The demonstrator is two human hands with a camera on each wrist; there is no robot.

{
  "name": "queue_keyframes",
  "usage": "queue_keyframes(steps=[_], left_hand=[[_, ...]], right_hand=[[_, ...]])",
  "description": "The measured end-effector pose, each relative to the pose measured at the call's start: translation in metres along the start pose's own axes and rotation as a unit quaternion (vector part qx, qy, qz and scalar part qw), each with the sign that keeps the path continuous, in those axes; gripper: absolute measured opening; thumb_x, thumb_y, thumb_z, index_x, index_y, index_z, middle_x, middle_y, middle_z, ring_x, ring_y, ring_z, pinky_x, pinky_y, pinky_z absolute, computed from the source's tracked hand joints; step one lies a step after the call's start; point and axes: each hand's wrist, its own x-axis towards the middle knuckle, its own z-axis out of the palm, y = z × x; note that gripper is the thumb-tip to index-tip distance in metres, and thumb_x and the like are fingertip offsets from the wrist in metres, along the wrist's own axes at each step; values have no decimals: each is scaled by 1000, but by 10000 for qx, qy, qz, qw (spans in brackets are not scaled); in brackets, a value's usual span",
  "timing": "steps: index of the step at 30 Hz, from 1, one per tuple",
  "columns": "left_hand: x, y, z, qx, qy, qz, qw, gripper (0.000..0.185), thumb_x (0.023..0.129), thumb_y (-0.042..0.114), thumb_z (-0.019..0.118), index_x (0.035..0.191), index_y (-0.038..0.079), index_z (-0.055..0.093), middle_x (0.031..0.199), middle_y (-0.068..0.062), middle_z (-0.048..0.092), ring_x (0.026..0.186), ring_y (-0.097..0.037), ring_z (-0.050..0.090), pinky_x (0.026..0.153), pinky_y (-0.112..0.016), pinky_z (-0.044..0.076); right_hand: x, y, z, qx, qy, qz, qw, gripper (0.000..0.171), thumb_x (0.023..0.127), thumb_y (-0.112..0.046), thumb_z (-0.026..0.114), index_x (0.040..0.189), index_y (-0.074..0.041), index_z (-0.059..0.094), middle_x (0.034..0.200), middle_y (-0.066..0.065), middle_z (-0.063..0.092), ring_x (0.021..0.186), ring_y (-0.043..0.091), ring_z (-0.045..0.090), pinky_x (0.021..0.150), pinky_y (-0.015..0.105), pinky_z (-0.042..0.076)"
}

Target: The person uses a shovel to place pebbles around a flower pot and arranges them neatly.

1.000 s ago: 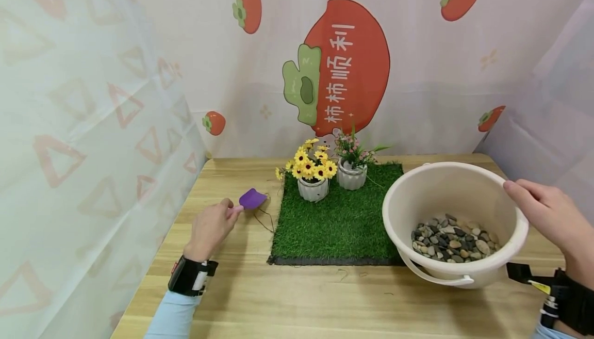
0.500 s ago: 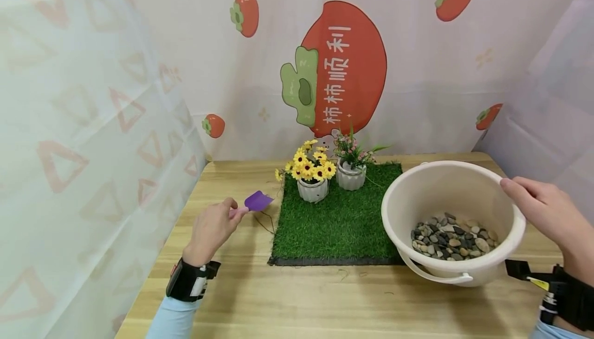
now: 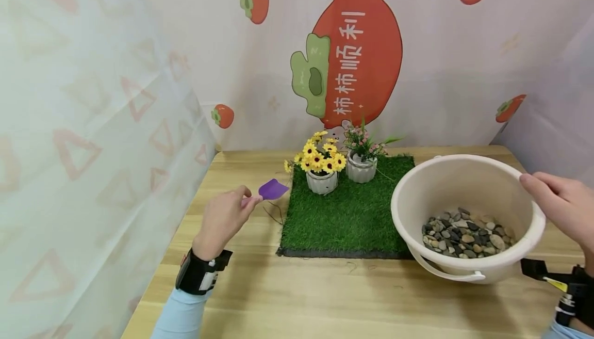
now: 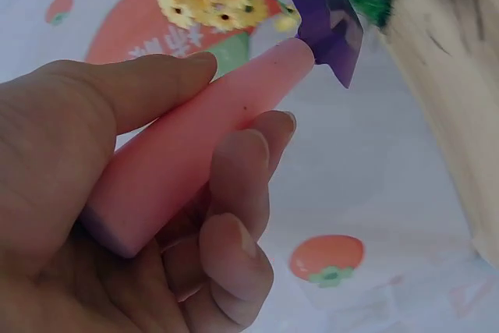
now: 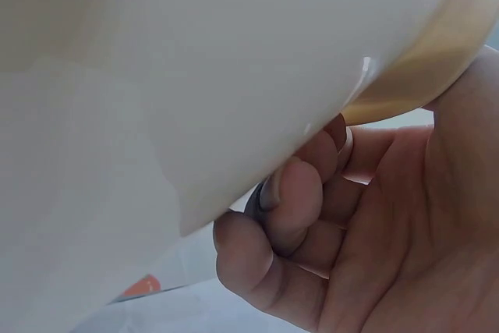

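My left hand (image 3: 223, 221) grips a small toy shovel (image 3: 274, 189) with a purple blade, left of the artificial grass mat. In the left wrist view, the thumb lies along the shovel's pink handle (image 4: 203, 130) and the fingers curl under it. At the right, a large cream bucket (image 3: 473, 179) leans with its mouth toward me and grey and tan pebbles (image 3: 466, 237) inside. My right hand (image 3: 563, 202) holds the bucket's far-right rim, thumb over the edge. From the right wrist view, curled fingers (image 5: 292, 200) lie against the bucket's outer wall (image 5: 234, 68).
On the green mat (image 3: 343, 225) stand a white pot with yellow flowers (image 3: 322, 181) and one with pink flowers (image 3: 362, 167). A thin dark strand (image 3: 274, 214) lies near the mat's left edge. Wooden table (image 3: 325, 297) in front; printed curtains (image 3: 431, 70) hang around it.
My left hand has carried the shovel rightward, its blade now close to the mat's left edge. The right hand keeps its hold on the bucket. The head view has shifted slightly.
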Motion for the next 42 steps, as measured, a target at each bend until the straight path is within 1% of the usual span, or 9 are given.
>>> queue_keyframes(steps=[5,11,14,17,22,27,30,34,42], left_hand=[[0,20,-7,-97,47,298,9995,30,92,38,69,93,9,69,52,6,46,42,-6,36,40,-24,27],[-3,39,-18,-385,72,697,9968,27,90,39,71,92,12,70,59,8,52,46,-3,39,44,-21,32],[-3,47,-23,-493,150,1068,9929,23,90,36,72,91,14,69,65,7,59,49,-2,42,46,-19,34],[-3,57,-28,-694,154,1404,9875,17,90,32,72,92,15,68,73,7,64,53,-2,46,49,-18,38],[-3,71,-32,-983,138,1763,9793,12,90,26,72,95,15,69,80,7,67,59,-2,53,55,-17,44],[-4,80,-38,-1262,172,1974,9720,12,87,23,76,94,14,70,78,8,65,60,0,51,57,-15,44],[-3,87,-43,-1415,152,2100,9673,11,88,23,75,95,16,71,77,10,61,61,1,48,58,-13,43],[-2,95,-44,-1521,155,2253,9622,11,89,24,74,95,16,71,77,10,60,61,0,46,58,-12,39],[1,97,-42,-1483,6,2271,9625,12,91,24,72,99,15,70,78,8,61,62,-1,46,57,-13,38]], right_hand=[[-6,1,-1,181,105,110,9997,40,105,-30,42,84,1,58,56,-8,45,49,7,38,48,28,28],[0,1,1,70,-106,169,9998,43,105,-32,41,97,4,62,66,-1,59,55,0,43,51,23,32],[3,1,1,8,-117,97,9999,42,105,-32,41,97,4,61,66,2,59,54,1,43,51,23,32],[3,2,0,23,-16,24,10000,42,105,-32,41,93,4,61,62,-1,55,51,3,42,49,25,30],[1,0,-2,97,181,-69,9998,40,105,-29,42,91,4,60,56,-8,46,48,7,38,47,28,28],[0,-1,1,96,74,-80,9999,40,104,-28,43,92,5,62,59,-8,51,52,2,40,49,25,30],[-2,3,2,134,106,-100,9998,37,104,-28,44,88,-1,63,58,-8,51,51,2,40,48,25,30],[-7,7,3,174,147,-138,9996,36,103,-28,44,85,-2,62,57,-11,49,51,2,40,47,25,30],[-3,3,3,215,195,-213,9994,38,103,-27,45,79,-2,60,58,-13,47,52,2,39,49,24,29]])
